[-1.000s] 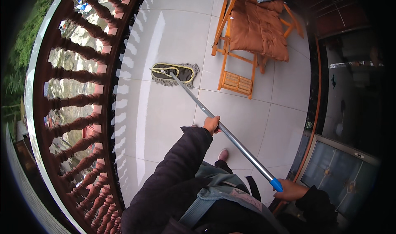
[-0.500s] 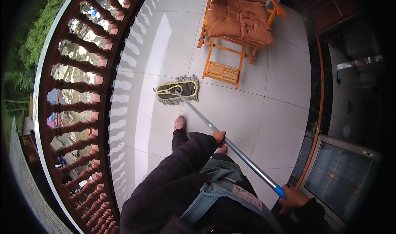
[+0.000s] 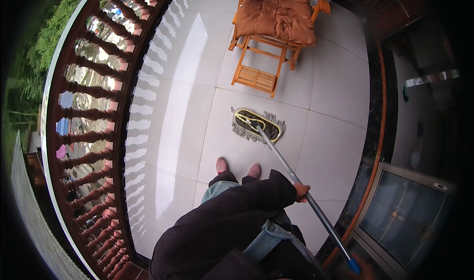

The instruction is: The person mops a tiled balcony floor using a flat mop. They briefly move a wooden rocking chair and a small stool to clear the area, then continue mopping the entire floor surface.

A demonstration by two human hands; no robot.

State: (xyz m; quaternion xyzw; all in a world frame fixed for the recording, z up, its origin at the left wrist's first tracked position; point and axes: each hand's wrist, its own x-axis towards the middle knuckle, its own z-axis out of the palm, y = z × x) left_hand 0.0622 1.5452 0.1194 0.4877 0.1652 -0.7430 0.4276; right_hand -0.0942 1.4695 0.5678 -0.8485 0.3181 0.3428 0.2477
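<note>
A flat dust mop [image 3: 270,128] with a dark, yellow-edged pad and grey fringe lies on the light tiles ahead of my feet. Its long metal handle [image 3: 322,213] slants down toward the lower right. My left hand [image 3: 301,192] is wrapped round the middle of the handle, with the dark-sleeved arm reaching across my body. My right hand [image 3: 364,268] closes round the blue end of the handle near the lower right rim, partly in shadow.
A wooden folding chair [image 3: 256,80] with a brown cushion stands just beyond the mop. Along the left runs a reddish-brown baluster railing [image 3: 94,114]. A framed glass panel [image 3: 395,213] and a dark wall edge lie on the right.
The mop head has swept right and slightly nearer, and its pad has turned. Both hands have shifted right and down with the handle. My feet are now side by side.
</note>
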